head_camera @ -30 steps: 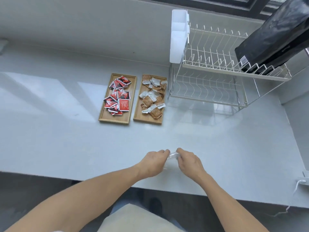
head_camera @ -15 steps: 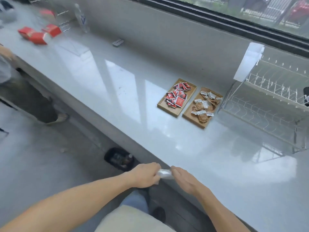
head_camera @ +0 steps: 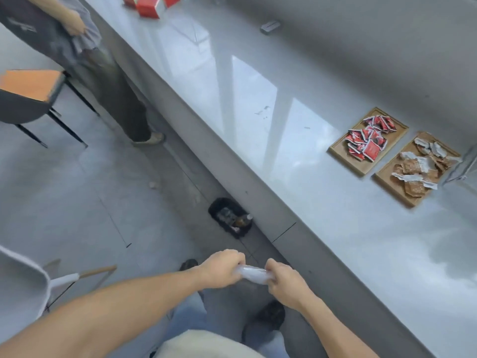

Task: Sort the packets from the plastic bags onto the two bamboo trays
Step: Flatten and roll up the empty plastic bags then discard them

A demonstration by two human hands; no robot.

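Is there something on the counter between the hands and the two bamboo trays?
Nothing visible. Both the left hand and right hand grip a crumpled plastic bag off the counter edge; the counter toward the trays looks bare.

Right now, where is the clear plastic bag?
In the head view, low and centre, the crumpled plastic bag is stretched between the left hand and right hand, off the counter, above the floor.
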